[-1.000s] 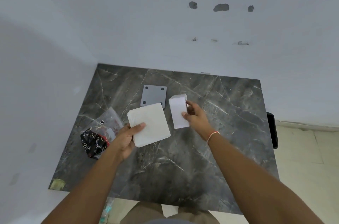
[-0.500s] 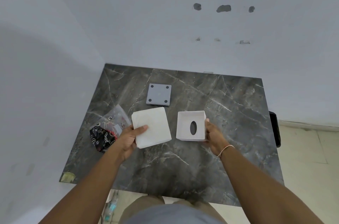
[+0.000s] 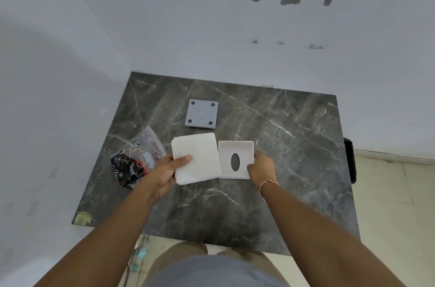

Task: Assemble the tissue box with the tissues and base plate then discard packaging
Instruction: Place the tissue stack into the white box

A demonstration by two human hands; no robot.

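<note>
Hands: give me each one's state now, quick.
Left hand: holding the stack of tissues, thumb on top.
Right hand: gripping the right edge of the upside-down tissue box.

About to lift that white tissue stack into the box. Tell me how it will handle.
The tissue stack is probably floppy: loose layers show at its edge, so unsupported corners may droop. It looks light, since the left hand holds it by one side. Sheets may slide apart entering the tissue box.

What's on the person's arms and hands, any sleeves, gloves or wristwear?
Both forearms are bare to the frame edge: no sleeves in view, no gloves. The right hand has a thin orange-and-white thread band at the wrist. The left hand shows no band, watch or ring that I can make out.
</note>
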